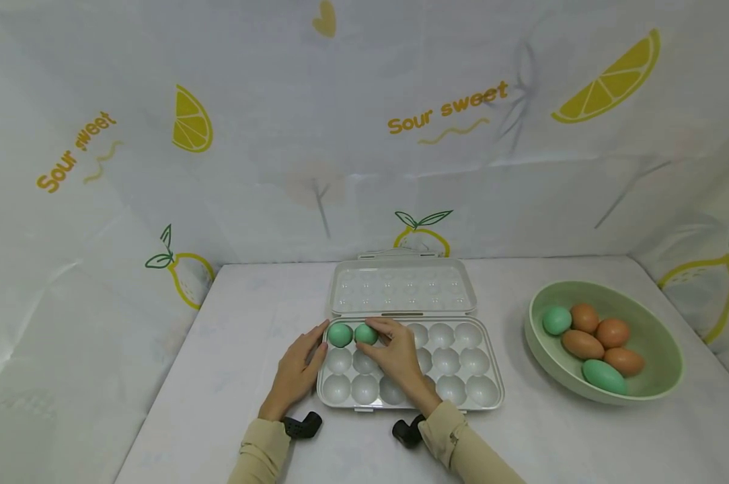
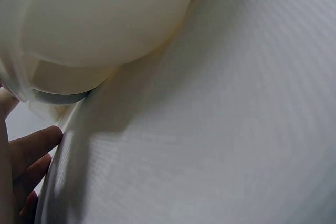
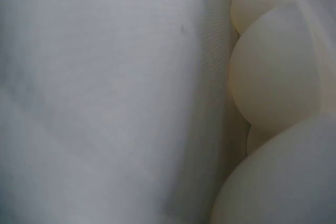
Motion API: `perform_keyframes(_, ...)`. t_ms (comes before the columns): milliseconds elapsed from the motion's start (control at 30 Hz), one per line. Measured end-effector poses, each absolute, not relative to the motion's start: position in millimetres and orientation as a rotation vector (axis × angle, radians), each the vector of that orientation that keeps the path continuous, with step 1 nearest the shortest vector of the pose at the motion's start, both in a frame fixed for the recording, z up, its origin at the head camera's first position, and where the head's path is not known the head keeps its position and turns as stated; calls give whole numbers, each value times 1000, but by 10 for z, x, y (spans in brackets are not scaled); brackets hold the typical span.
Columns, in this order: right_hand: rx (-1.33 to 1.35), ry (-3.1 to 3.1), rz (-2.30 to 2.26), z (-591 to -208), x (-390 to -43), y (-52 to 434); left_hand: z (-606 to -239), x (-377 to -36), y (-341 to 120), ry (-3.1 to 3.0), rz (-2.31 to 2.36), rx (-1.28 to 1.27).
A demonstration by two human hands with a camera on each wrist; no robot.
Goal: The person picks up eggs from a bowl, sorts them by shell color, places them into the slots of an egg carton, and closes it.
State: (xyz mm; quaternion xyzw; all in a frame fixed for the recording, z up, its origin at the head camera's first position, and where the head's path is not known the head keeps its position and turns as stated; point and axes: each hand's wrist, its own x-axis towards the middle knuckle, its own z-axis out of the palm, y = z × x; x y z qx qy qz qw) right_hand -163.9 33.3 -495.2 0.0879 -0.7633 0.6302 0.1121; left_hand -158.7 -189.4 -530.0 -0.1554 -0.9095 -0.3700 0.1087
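A white egg tray (image 1: 399,398) with rows of round cups lies on the table, its lid (image 1: 403,286) folded back behind it. My right hand (image 1: 395,353) reaches over the tray and pinches a green egg (image 1: 365,333) between thumb and fingers at the second cup of the back row. Another green egg (image 1: 340,335) sits in the back left corner cup. Along the tray's left edge rests my left hand (image 1: 296,370), fingers fairly straight and touching the rim. The left wrist view catches its fingers (image 2: 34,149) beside the underside of the cups (image 2: 110,19).
To the right stands a light green bowl (image 1: 543,366) holding several brown eggs (image 1: 582,344) and green eggs (image 1: 604,376). Behind the table hangs a white cloth (image 1: 249,202) with lemon prints. In the right wrist view, rounded cup bottoms (image 3: 278,66) show close to the table.
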Motion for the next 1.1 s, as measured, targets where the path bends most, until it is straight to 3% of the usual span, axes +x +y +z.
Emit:
perform_keyframes(500,200,-2189,1894,-4869,-1598,360,-5284,-1590,-1863,-2679,-1096,-457)
perform_keyframes(1100,416,-2090,2295,-4195,-1317,763,-5305,-1582,-1889,-2690,-1080,-444)
